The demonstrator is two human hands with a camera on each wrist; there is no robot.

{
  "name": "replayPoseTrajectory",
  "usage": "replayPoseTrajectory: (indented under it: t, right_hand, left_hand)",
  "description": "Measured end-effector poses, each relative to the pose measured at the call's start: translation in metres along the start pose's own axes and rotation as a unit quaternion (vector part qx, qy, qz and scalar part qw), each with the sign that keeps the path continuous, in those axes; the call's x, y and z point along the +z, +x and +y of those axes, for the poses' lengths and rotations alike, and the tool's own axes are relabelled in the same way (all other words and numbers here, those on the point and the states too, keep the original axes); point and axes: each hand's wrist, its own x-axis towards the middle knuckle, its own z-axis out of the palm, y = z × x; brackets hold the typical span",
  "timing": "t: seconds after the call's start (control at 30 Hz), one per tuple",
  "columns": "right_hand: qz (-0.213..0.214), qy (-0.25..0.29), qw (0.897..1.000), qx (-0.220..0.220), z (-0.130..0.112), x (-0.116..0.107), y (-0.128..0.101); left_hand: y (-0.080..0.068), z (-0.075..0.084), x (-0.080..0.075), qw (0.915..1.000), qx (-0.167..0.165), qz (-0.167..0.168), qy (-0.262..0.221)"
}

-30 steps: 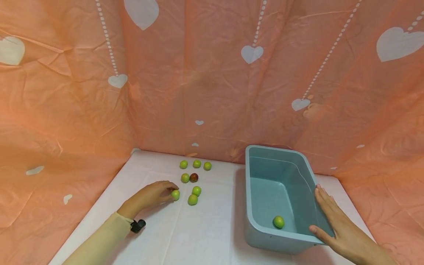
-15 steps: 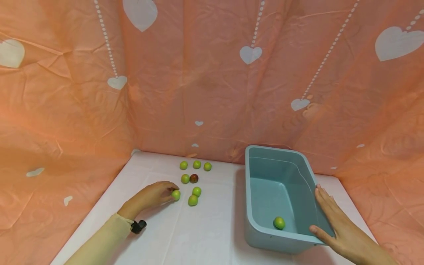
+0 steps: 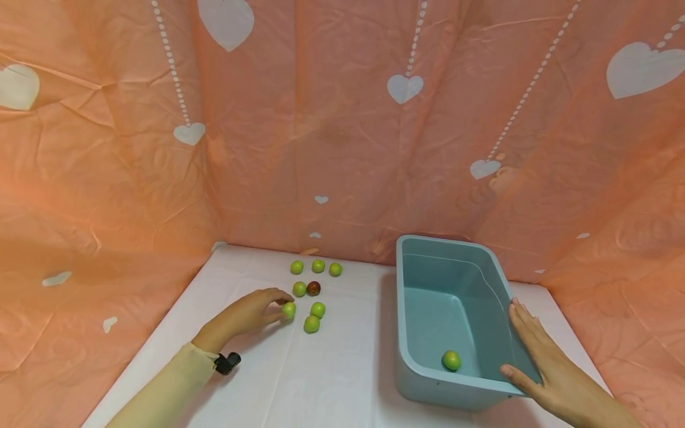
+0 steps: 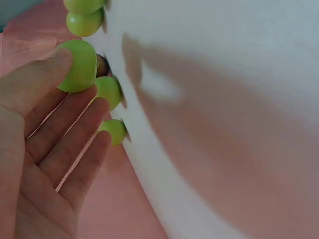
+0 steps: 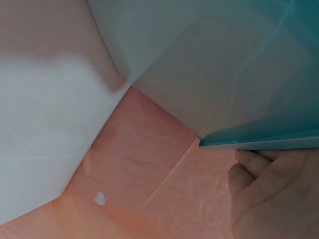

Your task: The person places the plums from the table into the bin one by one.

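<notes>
One fruit (image 3: 289,310) is sitting pinched in the left hand (image 3: 254,312); at three o'clock, the straight-fingered right hand (image 3: 546,365) is touching the bin (image 3: 449,390).

Left of the bin (image 3: 444,389), bare tabletop (image 3: 342,368) is offered before green fruits (image 3: 311,324) are met; the bin's right rim is blocked by the right grip (image 3: 551,362).

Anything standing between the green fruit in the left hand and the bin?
Low down, yes: two green fruits lie on the table just right of the held fruit, and the bin's left rim rises beyond them. Above those, nothing visible stands between the left hand and the bin's open top.
</notes>
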Motion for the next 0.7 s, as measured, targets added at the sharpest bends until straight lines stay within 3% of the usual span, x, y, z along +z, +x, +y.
replayPoseTrajectory:
  t: [0.33,0.53,0.7]
  right_hand:
    - [-0.002,-0.003,1.0,0.002,0.001,0.0,0.0]
    - [-0.014,-0.01,1.0,0.018,0.001,0.0,0.001]
    - [-0.001,-0.009,1.0,0.003,0.002,0.001,0.0]
  left_hand:
    - [0.014,0.008,-0.005,0.9985,0.053,0.006,-0.01]
    - [0.023,0.024,-0.008,0.9966,0.079,0.023,-0.005]
    - [0.033,0.042,-0.011,0.9951,0.096,0.023,-0.006]
